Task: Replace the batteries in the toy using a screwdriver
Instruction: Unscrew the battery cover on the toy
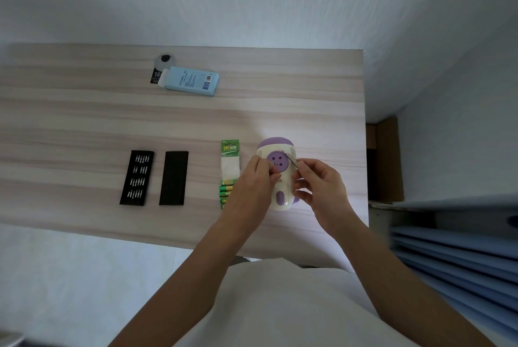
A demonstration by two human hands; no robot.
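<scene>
Pinching the screwdriver [291,161], right hand [322,186] slants its tip toward the tabletop's far-left corner, onto the toy [276,160]; left hand [252,184] grips the toy.

Both forearms [196,268] are bare; a plain white garment [283,307] covers the torso.

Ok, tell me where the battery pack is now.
Head view: the battery pack lies on the table just left of the toy, its near end behind the left hand.

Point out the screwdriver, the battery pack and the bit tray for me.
screwdriver [291,158], head view, thin metal shaft.
battery pack [230,147], head view, green card header.
bit tray [136,177], head view, black middle.
</scene>
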